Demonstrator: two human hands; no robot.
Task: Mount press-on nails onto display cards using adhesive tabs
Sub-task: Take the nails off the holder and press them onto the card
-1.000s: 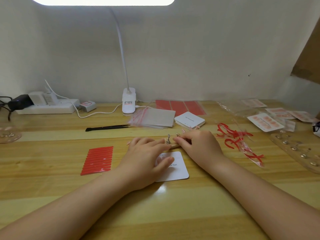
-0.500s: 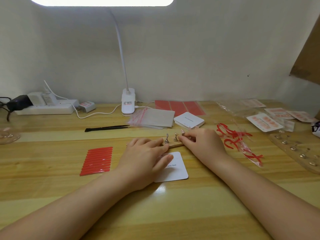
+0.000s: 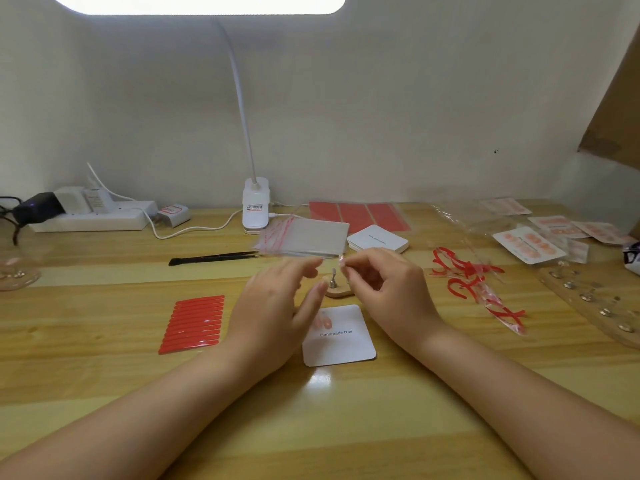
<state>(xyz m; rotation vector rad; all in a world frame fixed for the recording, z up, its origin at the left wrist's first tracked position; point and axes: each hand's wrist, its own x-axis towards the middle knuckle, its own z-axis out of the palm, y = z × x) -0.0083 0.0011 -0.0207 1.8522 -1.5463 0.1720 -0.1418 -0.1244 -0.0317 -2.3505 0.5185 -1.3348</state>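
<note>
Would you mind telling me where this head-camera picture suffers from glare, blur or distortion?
Head view: the lamp panel at the top is blown out to pure white; its glare reflects off the table just below the white card; the left hand is smeared at the fingertips; the stack of clear bags looks soft; the wide lens stretches both forearms toward the bottom corners.

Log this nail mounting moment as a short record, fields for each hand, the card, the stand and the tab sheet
left hand: open, raised over the table, holds nothing
right hand: pinches a small press-on nail at its fingertips
display card: white, printed Handmade Nail, nails already mounted at its top left
nail stand: wooden, between the hands, beyond the card
adhesive tab sheet: red strips, left of the left hand
</note>
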